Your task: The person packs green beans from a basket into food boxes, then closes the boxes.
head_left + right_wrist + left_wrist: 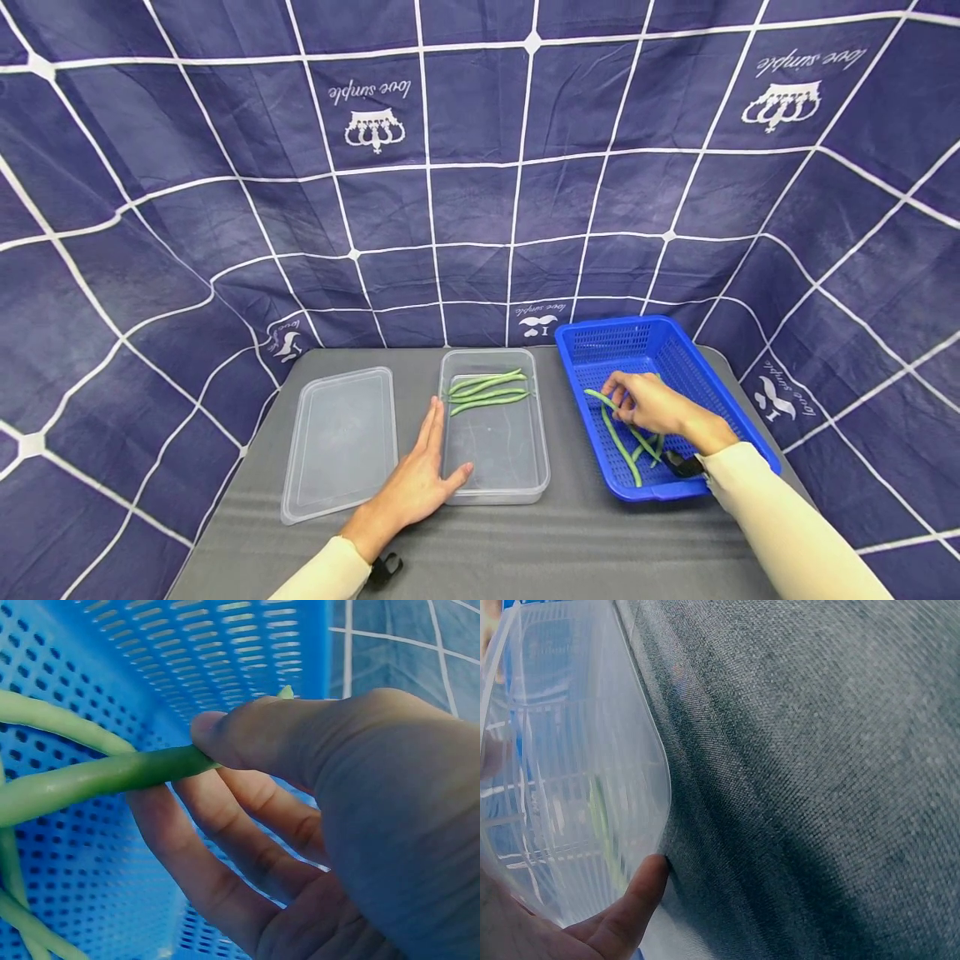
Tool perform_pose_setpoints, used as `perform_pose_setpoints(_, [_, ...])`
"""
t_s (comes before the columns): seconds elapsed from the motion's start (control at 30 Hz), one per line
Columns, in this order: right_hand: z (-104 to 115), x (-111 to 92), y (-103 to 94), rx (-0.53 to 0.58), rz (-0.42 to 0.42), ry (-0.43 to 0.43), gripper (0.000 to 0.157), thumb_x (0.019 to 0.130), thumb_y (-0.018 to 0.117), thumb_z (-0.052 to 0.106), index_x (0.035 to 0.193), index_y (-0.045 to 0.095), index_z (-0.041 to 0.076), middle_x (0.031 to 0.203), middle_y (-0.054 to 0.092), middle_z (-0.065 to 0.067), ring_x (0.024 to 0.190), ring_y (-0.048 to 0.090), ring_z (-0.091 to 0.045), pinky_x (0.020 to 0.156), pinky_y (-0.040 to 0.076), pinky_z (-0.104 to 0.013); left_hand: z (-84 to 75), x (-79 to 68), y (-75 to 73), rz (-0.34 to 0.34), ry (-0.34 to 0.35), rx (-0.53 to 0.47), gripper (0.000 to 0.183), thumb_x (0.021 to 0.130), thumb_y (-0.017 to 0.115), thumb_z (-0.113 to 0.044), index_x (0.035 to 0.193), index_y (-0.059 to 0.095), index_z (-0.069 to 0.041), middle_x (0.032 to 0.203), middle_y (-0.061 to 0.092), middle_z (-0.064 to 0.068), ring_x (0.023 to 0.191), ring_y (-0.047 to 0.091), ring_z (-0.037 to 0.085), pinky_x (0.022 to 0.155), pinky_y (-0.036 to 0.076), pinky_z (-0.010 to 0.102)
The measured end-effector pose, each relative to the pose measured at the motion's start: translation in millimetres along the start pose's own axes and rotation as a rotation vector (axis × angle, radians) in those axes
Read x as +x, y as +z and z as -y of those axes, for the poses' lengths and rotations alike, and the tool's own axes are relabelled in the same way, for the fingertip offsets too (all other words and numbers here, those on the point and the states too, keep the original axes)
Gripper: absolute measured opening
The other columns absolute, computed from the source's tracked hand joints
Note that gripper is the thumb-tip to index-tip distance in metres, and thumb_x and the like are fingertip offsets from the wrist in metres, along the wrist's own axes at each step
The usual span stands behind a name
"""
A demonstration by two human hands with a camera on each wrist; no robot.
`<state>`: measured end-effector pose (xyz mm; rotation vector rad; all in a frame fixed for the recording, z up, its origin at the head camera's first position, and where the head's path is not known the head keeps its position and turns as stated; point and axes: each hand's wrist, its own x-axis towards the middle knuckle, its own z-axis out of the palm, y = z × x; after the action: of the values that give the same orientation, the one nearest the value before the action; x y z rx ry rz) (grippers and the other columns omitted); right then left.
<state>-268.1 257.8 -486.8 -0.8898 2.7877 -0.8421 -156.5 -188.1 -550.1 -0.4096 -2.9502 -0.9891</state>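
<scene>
Over the blue plastic basket, my right hand pinches a green bean between thumb and fingertips. Several more green beans lie in the basket below that hand. My left hand lies along the near left side of a clear plastic container, fingers straight, thumb spread over the near corner. A left fingertip rests at the container's wall in the left wrist view. Inside the container, several green beans lie side by side at the far end.
A translucent flat lid lies on the grey tabletop, left of the container. Blue cloth with white grid lines hangs behind and on both sides of the table. The basket stands to the right, its far end close to the cloth.
</scene>
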Motion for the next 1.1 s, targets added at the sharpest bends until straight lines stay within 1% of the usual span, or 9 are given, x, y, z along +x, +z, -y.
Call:
perform_pose_setpoints(0.07, [2.9,-0.8,-3.1,-0.022,-0.021,-0.013,0.034,0.09,0.089,-0.008,0.118,0.076,0.005,0.095,0.079,-0.002,0.081,0.072,-0.002,0.076,0.065,-0.031,0.1,-0.6,0.1,0.003,0.001,-0.009,0.119,0.108,0.077,-0.055,0.188,0.006,-0.004,0.199,0.003,0.016,0.164,0.054,0.049,0.122,0.057,0.066])
perform_pose_setpoints(0.2, [10.0,-0.1,-10.5,-0.059,-0.066,-0.063,0.038,0.087,0.087,-0.009,0.12,0.079,0.009,0.095,0.079,0.001,0.085,0.074,-0.011,0.08,0.066,-0.04,0.6,0.9,0.1,-0.004,0.005,-0.011,0.118,0.108,0.078,-0.053,0.188,0.006,-0.004,0.198,0.005,0.018,0.164,0.053,0.05,0.121,0.057,0.066])
perform_pose_setpoints(0.3, [16.5,2.2,-14.9,-0.082,-0.095,-0.104,0.042,0.085,0.086,-0.011,0.121,0.081,0.01,0.093,0.079,0.004,0.086,0.076,-0.015,0.082,0.066,-0.041,0.6,3.1,-0.1,-0.011,0.008,-0.007,0.117,0.108,0.079,-0.05,0.188,0.007,-0.003,0.198,0.007,0.019,0.161,0.056,0.05,0.119,0.058,0.065])
perform_pose_setpoints(0.37, [20.7,4.2,-16.4,-0.098,-0.114,-0.13,0.043,0.085,0.086,-0.011,0.122,0.082,0.011,0.093,0.079,0.005,0.087,0.077,-0.015,0.083,0.066,-0.04,0.7,4.1,0.0,-0.009,0.007,-0.005,0.116,0.108,0.08,-0.048,0.187,0.007,-0.003,0.198,0.006,0.019,0.163,0.054,0.05,0.121,0.058,0.065])
perform_pose_setpoints(0.53, [33.0,8.6,-16.6,-0.115,-0.141,-0.174,0.042,0.088,0.086,-0.013,0.124,0.084,0.01,0.094,0.079,0.004,0.089,0.077,-0.015,0.083,0.068,-0.043,0.9,3.4,0.9,-0.001,0.003,-0.003,0.116,0.108,0.08,-0.048,0.187,0.008,-0.002,0.198,0.006,0.018,0.159,0.058,0.051,0.119,0.058,0.066])
perform_pose_setpoints(0.7, [46.2,15.2,-13.3,-0.129,-0.141,-0.189,0.039,0.092,0.085,-0.011,0.126,0.084,0.008,0.099,0.081,0.0,0.093,0.079,-0.019,0.086,0.069,-0.047,0.7,1.8,0.9,-0.001,0.007,-0.002,0.118,0.108,0.078,-0.053,0.187,0.008,-0.002,0.198,0.007,0.018,0.159,0.059,0.051,0.12,0.058,0.065])
perform_pose_setpoints(0.8, [53.0,21.3,-9.7,-0.129,-0.134,-0.194,0.037,0.093,0.084,-0.01,0.127,0.083,0.006,0.101,0.081,-0.003,0.095,0.079,-0.021,0.086,0.069,-0.048,1.1,1.4,1.2,-0.006,0.009,0.001,0.117,0.108,0.079,-0.05,0.187,0.007,-0.002,0.198,0.007,0.018,0.16,0.058,0.05,0.121,0.058,0.064])
perform_pose_setpoints(0.97, [63.1,31.9,-1.8,-0.134,-0.11,-0.199,0.033,0.096,0.085,-0.007,0.126,0.082,0.006,0.102,0.082,-0.001,0.096,0.08,-0.019,0.088,0.069,-0.046,1.2,0.9,0.9,-0.012,0.011,-0.006,0.117,0.107,0.081,-0.045,0.187,0.008,-0.001,0.198,0.007,0.02,0.165,0.053,0.048,0.124,0.056,0.064])
perform_pose_setpoints(1.1, [69.9,38.9,3.8,-0.145,-0.085,-0.203,0.031,0.096,0.084,-0.006,0.125,0.082,0.006,0.102,0.083,0.0,0.097,0.08,-0.017,0.088,0.068,-0.043,1.8,1.2,1.1,-0.007,0.008,-0.002,0.118,0.107,0.08,-0.049,0.187,0.008,-0.002,0.198,0.007,0.02,0.162,0.056,0.049,0.121,0.057,0.064])
